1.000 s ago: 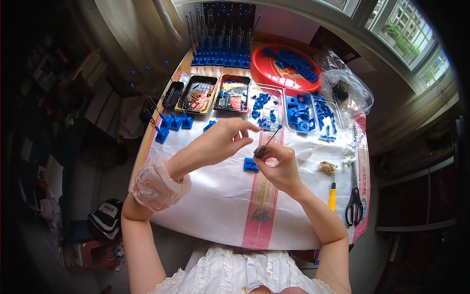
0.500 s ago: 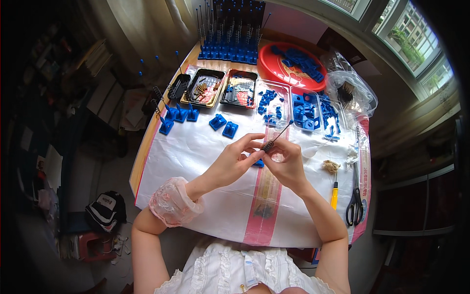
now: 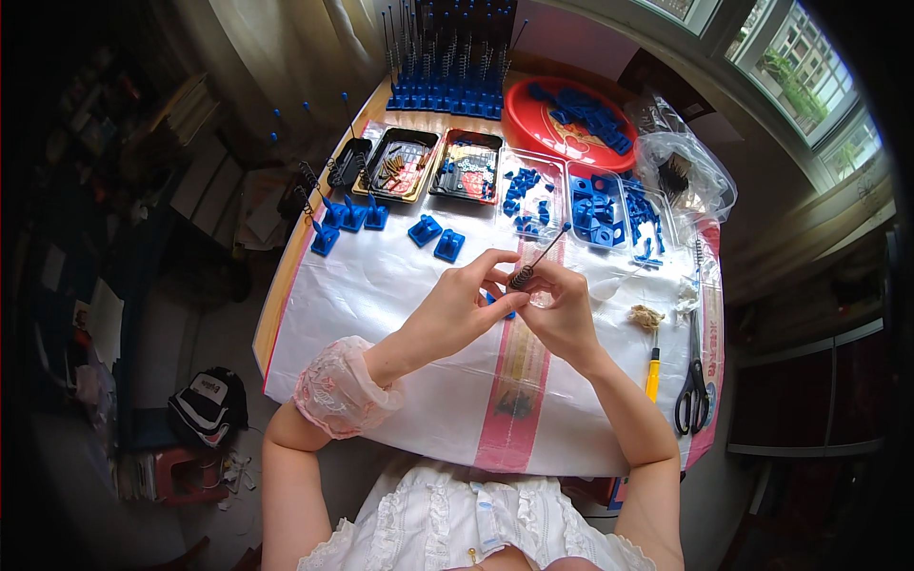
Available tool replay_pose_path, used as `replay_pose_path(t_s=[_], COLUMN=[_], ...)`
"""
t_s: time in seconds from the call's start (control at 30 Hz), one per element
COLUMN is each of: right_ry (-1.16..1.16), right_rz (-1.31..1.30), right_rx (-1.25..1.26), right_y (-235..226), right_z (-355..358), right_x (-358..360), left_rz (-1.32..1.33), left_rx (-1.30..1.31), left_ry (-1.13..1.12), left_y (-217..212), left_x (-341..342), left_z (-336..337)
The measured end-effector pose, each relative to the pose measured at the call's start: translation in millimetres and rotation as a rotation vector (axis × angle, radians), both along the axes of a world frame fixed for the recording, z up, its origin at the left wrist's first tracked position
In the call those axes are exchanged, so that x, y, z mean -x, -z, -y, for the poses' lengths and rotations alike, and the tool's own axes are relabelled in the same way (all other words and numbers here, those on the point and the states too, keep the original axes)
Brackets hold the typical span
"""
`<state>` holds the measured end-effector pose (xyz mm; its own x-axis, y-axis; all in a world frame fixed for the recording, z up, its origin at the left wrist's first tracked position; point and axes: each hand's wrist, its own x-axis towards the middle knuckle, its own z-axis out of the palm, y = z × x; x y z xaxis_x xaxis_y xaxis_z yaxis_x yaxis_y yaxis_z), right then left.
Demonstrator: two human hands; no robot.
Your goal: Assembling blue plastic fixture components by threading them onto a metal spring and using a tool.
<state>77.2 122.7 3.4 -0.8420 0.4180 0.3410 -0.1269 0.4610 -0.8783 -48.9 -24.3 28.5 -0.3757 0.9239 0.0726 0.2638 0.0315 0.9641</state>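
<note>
Hands (image 3: 562, 309) surround a dark coiled spring (image 3: 521, 277) with a blue-tipped stem (image 3: 547, 248).

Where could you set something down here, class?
Bare white sheet lies between the lacy cuff and right forearm, and between that cuff and the leftmost blue pieces. The right hand holds a spring mid-table; black trays, clear trays, a red plate and a plastic bag crowd the far side.
</note>
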Motion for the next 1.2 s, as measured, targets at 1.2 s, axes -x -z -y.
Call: replay_pose_path(t_s=[1.2], right_ry=[0.079], right_rz=[0.04], right_rx=[-0.179], right_y=[-11], right_z=[1], right_x=[1], left_rz=[-0.337], left_rx=[-0.192], left_ry=[-0.032], left_y=[11], left_x=[5], left_z=[-4])
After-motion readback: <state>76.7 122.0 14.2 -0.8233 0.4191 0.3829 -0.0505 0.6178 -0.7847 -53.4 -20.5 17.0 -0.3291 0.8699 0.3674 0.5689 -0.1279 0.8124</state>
